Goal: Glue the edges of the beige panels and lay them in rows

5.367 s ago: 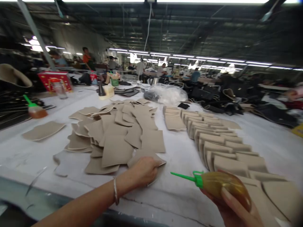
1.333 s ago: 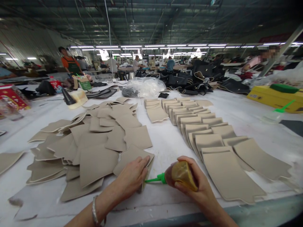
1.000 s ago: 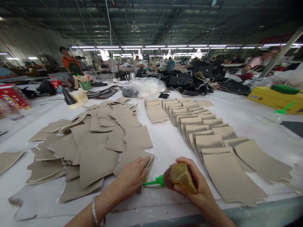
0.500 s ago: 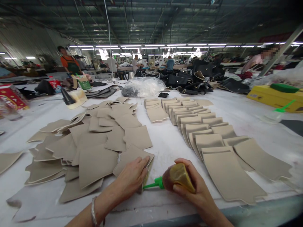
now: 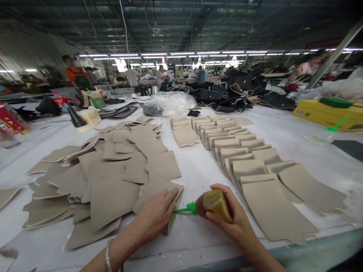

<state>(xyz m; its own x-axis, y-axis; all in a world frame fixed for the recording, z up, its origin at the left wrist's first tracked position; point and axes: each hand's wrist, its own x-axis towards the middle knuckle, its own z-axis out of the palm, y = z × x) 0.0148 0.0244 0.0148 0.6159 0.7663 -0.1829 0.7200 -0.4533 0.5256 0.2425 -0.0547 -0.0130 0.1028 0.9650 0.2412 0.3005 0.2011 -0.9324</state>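
My left hand (image 5: 157, 207) lies over a beige leather-like piece (image 5: 154, 185), its fingers stretched out near the right edge; the thumb is hidden. My right hand (image 5: 234, 215) is wrapped round a squeeze bottle (image 5: 213, 204) with brownish-yellow contents, tipped on its side. The bottle's green nozzle (image 5: 185, 208) points left, and its tip is at the piece's edge, close to my left fingers. To the left of that piece spreads a loose heap of similar beige pieces (image 5: 113, 192). Overlapping rows of beige pieces (image 5: 272, 204) lie to the right.
A clear plastic bag (image 5: 172, 102) and a pile of black bags (image 5: 218, 92) are at the back. On the right stand a yellow box (image 5: 326, 115) and another green-nozzled bottle (image 5: 326, 136). A black cone-like object (image 5: 76, 118) lies at left. Several people work in the background.
The nozzle tip has moved up along the piece's edge, away from the near corner. My left hand stays on the same piece. The view has shifted slightly.
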